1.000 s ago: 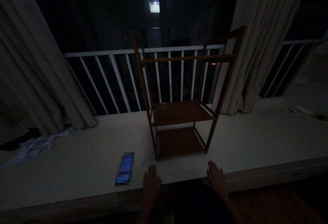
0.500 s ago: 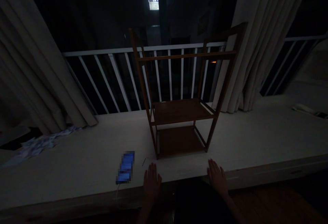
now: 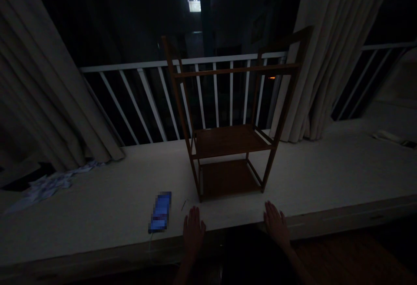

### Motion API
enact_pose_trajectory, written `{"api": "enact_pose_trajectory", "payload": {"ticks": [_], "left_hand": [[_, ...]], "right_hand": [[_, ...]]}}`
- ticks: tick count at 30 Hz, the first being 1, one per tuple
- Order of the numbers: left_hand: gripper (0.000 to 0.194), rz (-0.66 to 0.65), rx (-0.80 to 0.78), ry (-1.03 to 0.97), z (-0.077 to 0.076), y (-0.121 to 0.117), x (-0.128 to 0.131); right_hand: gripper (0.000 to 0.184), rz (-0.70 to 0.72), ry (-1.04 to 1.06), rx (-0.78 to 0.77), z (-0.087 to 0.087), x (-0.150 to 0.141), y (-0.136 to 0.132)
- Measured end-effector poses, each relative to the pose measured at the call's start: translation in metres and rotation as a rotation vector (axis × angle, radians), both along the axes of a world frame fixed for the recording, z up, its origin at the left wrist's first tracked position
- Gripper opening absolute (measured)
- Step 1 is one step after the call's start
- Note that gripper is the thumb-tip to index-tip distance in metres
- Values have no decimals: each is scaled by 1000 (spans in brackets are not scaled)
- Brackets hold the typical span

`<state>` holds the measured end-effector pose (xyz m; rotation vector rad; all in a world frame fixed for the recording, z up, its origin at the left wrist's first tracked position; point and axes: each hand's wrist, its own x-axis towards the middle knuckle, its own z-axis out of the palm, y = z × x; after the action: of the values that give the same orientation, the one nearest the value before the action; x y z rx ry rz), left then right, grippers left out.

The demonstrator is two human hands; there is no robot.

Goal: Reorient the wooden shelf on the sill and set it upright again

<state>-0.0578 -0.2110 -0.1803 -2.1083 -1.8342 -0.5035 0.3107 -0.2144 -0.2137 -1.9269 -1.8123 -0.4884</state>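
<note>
A brown wooden rack (image 3: 232, 140) with two shelf boards and a bare upper frame stands upright on the pale window ledge (image 3: 312, 176). My left hand (image 3: 193, 230) lies flat at the ledge's front edge, just short of the rack's front left foot. On the other side, my right hand (image 3: 275, 224) rests palm down near the front right foot, fingers stretched out. Neither hand touches the rack. Left of my left hand are a small thin metal tool (image 3: 184, 204), too dim to name surely, and a phone (image 3: 160, 212) with a lit, blurred screen and a cable.
A white railing (image 3: 143, 102) runs behind the rack before a dark window. Beige curtains (image 3: 312, 81) hang on both sides. Crumpled printed cloth or paper (image 3: 52, 185) lies at the left. A pale strap-like item (image 3: 391, 137) lies far right. The room is dim.
</note>
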Motion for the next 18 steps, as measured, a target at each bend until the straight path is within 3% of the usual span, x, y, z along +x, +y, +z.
{"api": "enact_pose_trajectory", "payload": {"ticks": [12,15,18], "left_hand": [[49,9,-17,-15,2,2,0],[48,-29,-89,-43,5,4,-4],[48,-66,-238,-189,17,10,-12]], "right_hand": [[52,-4,13,-41,2,-1,-1],[52,0,18,-89,8,-1,-2],[50,-7,60,-158,24,0,1]]}}
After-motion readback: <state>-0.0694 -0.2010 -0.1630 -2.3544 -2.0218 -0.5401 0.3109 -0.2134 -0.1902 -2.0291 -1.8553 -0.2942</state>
